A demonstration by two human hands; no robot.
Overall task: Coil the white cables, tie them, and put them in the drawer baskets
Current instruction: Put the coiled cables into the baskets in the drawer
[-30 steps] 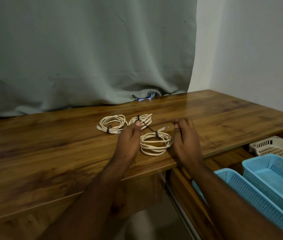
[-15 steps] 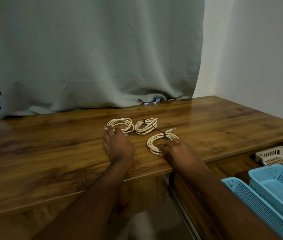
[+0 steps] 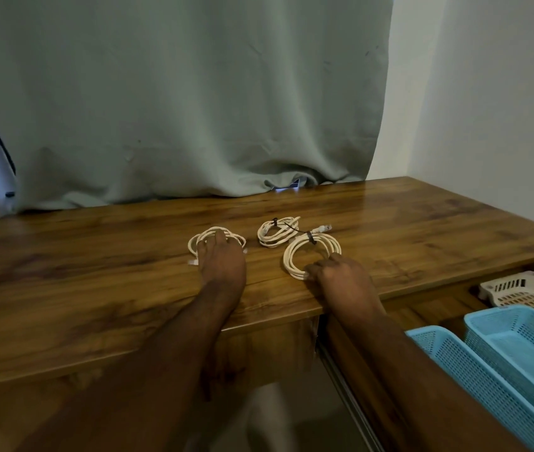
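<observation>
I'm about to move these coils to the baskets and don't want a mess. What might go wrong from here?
1. A black tie seems to run between the middle coil and right coil; lifting one may drag the other.
2. The left hand lies over the left coil, its grip unclear; loops may slip.
3. The right hand grips only the near edge.
</observation>
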